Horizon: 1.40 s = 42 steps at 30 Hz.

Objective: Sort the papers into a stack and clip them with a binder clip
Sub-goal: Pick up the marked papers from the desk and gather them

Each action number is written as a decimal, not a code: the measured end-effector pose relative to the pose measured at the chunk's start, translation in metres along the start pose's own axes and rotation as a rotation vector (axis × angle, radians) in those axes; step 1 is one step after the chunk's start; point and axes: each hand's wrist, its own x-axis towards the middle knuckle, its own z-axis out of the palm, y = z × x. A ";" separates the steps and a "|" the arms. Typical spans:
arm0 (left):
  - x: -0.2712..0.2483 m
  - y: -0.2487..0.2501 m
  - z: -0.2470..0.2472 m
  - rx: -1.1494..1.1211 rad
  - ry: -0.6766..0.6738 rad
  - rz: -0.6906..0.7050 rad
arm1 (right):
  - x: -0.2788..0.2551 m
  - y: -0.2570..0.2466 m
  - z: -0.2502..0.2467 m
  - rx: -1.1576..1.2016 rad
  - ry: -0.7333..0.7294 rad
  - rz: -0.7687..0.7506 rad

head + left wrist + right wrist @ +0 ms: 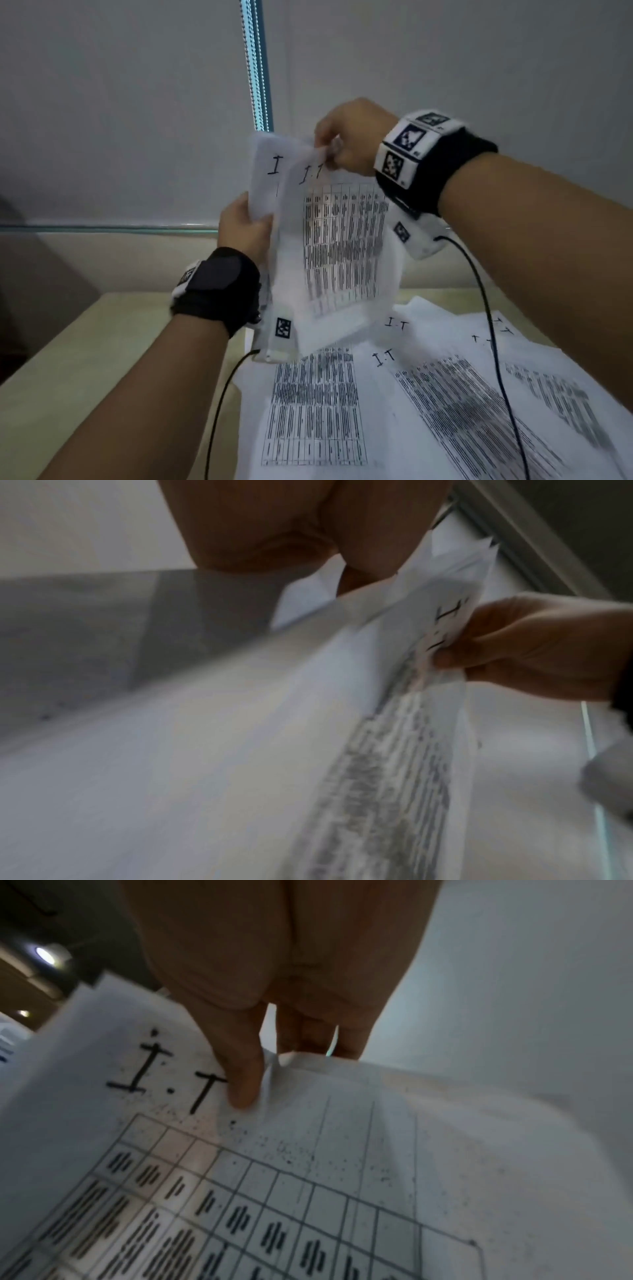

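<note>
I hold white printed sheets upright above the table. My left hand (248,228) grips the left edge of a sheet marked "I" (265,178). In front of it hangs a sheet with a printed table (339,246), marked "I.T", which my right hand (337,144) pinches at its top edge. In the right wrist view my thumb (241,1074) presses that sheet (308,1164) beside the "I.T" mark. The left wrist view shows the sheets (394,696) edge-on, with my right hand (514,645) on them. More printed sheets (428,394) lie spread on the table. No binder clip is in view.
The beige table (85,359) shows bare to the left of the loose sheets. Black cables (493,342) run from both wrist cameras over the papers. A white wall and a window frame (258,65) stand behind the table.
</note>
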 end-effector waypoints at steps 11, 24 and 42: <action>-0.035 -0.034 -0.009 0.042 -0.097 -0.144 | 0.005 0.003 0.021 0.050 -0.078 0.119; -0.022 -0.075 -0.115 0.182 0.309 -0.368 | -0.139 0.084 0.165 0.051 -0.653 0.281; -0.025 -0.109 -0.165 0.208 0.469 -0.408 | -0.069 0.031 0.220 -0.080 -0.908 0.076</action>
